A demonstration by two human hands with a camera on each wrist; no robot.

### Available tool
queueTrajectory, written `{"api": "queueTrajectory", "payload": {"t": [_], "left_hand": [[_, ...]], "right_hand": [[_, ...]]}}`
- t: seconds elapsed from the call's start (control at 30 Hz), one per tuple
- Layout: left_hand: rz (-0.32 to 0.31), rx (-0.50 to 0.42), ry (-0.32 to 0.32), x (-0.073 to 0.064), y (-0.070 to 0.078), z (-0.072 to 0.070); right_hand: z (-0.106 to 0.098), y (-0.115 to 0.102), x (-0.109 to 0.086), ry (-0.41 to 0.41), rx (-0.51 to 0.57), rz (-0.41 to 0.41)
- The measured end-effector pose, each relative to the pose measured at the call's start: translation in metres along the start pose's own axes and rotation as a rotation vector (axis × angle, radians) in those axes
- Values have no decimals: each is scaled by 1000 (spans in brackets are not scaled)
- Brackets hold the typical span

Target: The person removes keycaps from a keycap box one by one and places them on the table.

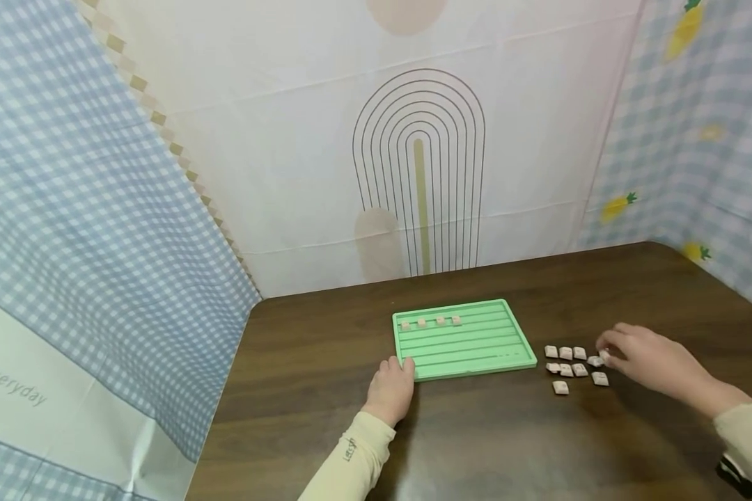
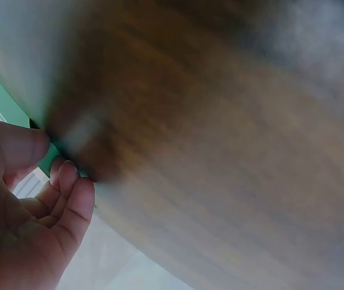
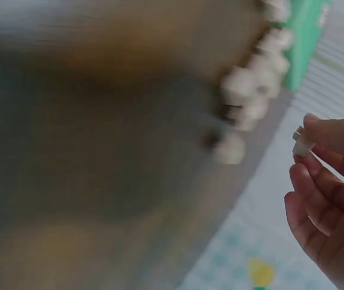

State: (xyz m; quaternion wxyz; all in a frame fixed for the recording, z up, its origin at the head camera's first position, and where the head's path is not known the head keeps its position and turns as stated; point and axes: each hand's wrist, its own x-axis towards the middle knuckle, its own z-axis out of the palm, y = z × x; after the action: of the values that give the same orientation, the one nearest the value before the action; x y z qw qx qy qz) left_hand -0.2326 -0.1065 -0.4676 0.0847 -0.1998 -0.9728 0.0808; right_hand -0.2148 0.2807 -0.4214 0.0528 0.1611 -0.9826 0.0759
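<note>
A light green tray [image 1: 464, 341] with raised ridges lies on the table, and several small white keycaps [image 1: 440, 321] sit along its top row. My left hand [image 1: 390, 390] grips the tray's near left corner; the left wrist view has thumb and fingers on either side of the green edge [image 2: 6, 99]. Right of the tray, my right hand [image 1: 648, 358] pinches one white keycap [image 3: 303, 144] between thumb and index finger, raised off the table. Loose keycaps [image 1: 565, 353] lie in rough rows just left of that hand, with one [image 1: 560, 387] nearer the front.
The brown wooden table [image 1: 301, 390] carries all of this. Behind it hangs a pale cloth [image 1: 288, 174] with an arch print, and blue checked cloths [image 1: 119, 209] flank both sides. A dark object [image 1: 736, 476] shows beside the right sleeve.
</note>
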Motion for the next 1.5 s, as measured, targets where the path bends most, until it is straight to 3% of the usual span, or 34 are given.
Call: {"api": "queueTrajectory", "payload": {"t": [0.17, 0.5, 0.67, 0.83, 0.97, 1.17, 1.33, 1.5], "left_hand": [[-4, -2, 9, 0, -2, -1], [1, -45, 5, 0, -2, -2], [-6, -54, 25, -1, 0, -3], [-2, -64, 21, -3, 2, -5], [-1, -59, 29, -4, 1, -4], [0, -59, 35, -4, -2, -4], [3, -53, 20, -4, -1, -5], [5, -38, 9, -4, -1, -4]], "right_hand": [[21, 9, -18, -25, 2, 32], [38, 10, -22, -49, 43, 89], [40, 10, -26, -27, 8, 73], [29, 10, -24, -3, 5, 87], [15, -2, -2, 52, -18, 40], [3, -44, 58, 96, -23, -44], [24, -74, 103, 71, 5, -43], [53, -98, 135, 40, 16, -60]]}}
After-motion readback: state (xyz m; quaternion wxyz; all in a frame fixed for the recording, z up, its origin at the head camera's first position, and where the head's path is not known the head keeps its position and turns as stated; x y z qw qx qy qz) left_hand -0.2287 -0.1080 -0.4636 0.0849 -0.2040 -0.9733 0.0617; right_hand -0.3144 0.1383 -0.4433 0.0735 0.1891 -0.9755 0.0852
